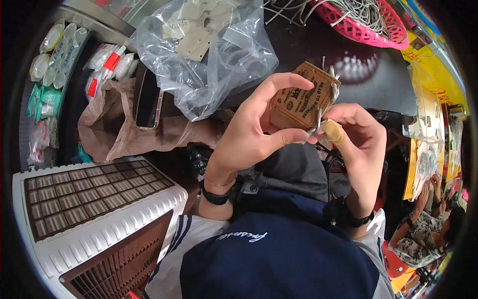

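Observation:
My left hand (238,132) holds a brown printed cardboard piece (297,99), tilted, between thumb and fingers. Whether it is a small box or a stack of tags, I cannot tell. Grey cord (334,93) runs along its right edge, with one loose end sticking up at the top. At the lower right corner, my right hand (363,142) pinches the cord with thumb and forefinger. A tan cover (333,132) wraps the tip of the right thumb. Beyond my hands, a clear plastic bag (239,70) contains several beige cards (195,44) with holes.
A pink basket (371,39) of grey cords stands at the far right of the dark table (393,84). On the left are a phone (148,99), brown cloth (112,119), packaged goods (59,50) and a white air cooler (102,214). Another person (420,229) sits at the right.

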`<move>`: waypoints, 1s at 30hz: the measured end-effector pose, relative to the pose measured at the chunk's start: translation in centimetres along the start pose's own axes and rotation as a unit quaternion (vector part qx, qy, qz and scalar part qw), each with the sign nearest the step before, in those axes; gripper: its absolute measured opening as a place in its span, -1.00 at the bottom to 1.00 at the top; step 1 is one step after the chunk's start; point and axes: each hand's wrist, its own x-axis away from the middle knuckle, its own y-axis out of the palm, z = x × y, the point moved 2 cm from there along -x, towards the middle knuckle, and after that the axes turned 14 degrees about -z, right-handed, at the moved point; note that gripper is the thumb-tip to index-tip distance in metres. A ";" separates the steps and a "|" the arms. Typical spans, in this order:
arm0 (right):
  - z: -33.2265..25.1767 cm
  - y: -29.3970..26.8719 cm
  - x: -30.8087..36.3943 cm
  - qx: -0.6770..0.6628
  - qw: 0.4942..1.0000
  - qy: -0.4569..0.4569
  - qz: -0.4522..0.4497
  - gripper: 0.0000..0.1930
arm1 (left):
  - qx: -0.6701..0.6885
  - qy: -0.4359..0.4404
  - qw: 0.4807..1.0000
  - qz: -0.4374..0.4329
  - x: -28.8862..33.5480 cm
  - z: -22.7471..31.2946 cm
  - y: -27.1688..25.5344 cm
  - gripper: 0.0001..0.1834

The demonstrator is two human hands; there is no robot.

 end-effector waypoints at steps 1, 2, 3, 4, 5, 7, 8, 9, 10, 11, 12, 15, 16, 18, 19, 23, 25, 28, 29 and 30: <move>0.2 0.0 -0.2 0.000 1.000 0.000 0.000 -0.87 | 0.015 -0.009 1.000 -0.003 0.0 0.1 0.1 -0.36; 0.4 -0.1 -0.3 -0.023 1.000 -0.017 0.000 -0.85 | 0.014 -0.009 1.000 -0.002 0.0 0.0 0.1 -0.36; 0.5 -0.1 -0.4 -0.046 0.998 -0.033 0.000 -0.83 | 0.015 0.000 1.000 -0.002 0.0 0.0 0.0 -0.36; 0.5 0.0 -0.4 -0.046 0.998 -0.033 0.000 -0.83 | 0.015 0.008 1.000 -0.002 -0.1 -0.1 0.0 -0.36; 0.5 0.1 -0.4 -0.039 0.998 -0.049 0.007 -0.82 | 0.015 0.008 1.000 -0.002 0.0 -0.1 -0.1 -0.36; 0.4 0.3 -0.4 -0.033 0.997 -0.065 0.014 -0.80 | 0.002 0.018 1.000 0.015 0.0 -0.1 -0.2 -0.35; 0.3 0.5 -0.4 -0.005 0.998 -0.063 0.022 -0.82 | 0.002 0.018 1.000 0.015 0.0 -0.2 -0.2 -0.35; 0.2 0.6 -0.4 0.022 0.998 -0.060 0.030 -0.84 | -0.006 0.032 0.999 0.026 -0.1 -0.3 -0.3 -0.35; 0.1 0.5 -0.4 0.022 0.997 -0.060 0.029 -0.84 | -0.014 0.047 0.998 0.037 0.0 -0.3 -0.4 -0.34; 0.0 0.5 -0.5 0.067 0.995 -0.071 0.001 -0.86 | -0.014 0.047 0.998 0.037 -0.1 -0.5 -0.5 -0.34; -0.1 0.6 -0.5 0.112 0.990 -0.081 -0.027 -0.87 | -0.032 0.074 0.996 0.035 -0.1 -0.6 -0.7 -0.34; -0.1 0.6 -0.5 0.133 0.988 -0.080 -0.015 -0.90 | -0.051 0.097 0.993 0.036 -0.2 -0.4 -0.5 -0.36; -0.1 0.7 -0.5 0.133 0.988 -0.080 -0.014 -0.90 | -0.052 0.094 0.994 0.038 -0.2 -0.4 -0.3 -0.37; 0.1 0.8 -0.5 0.074 0.994 -0.079 0.020 -0.91 | -0.043 0.082 0.995 0.039 -0.2 -0.5 0.1 -0.38; 0.1 0.9 -0.5 0.074 0.994 -0.079 0.020 -0.91 | -0.036 0.071 0.996 0.041 -0.3 -0.6 0.3 -0.39; -0.3 1.2 -0.8 0.068 0.989 -0.104 0.085 -0.91 | -0.038 0.060 0.997 0.037 -0.4 -0.6 0.5 -0.40; -0.4 0.9 -0.9 0.082 0.980 -0.132 0.121 -0.90 | -0.025 0.054 0.997 0.045 -0.3 -0.4 0.6 -0.41; -0.4 0.2 -0.8 0.237 0.947 -0.186 0.114 -0.87 | -0.093 0.055 0.993 0.047 -0.2 -0.5 0.6 -0.38; -0.4 0.2 -0.8 0.238 0.946 -0.186 0.114 -0.87 | -0.093 0.055 0.993 0.046 -0.2 -0.5 0.6 -0.38; -0.4 0.2 -0.8 0.246 0.945 -0.179 0.118 -0.87 | -0.139 0.057 0.987 0.052 -0.3 -0.5 0.7 -0.40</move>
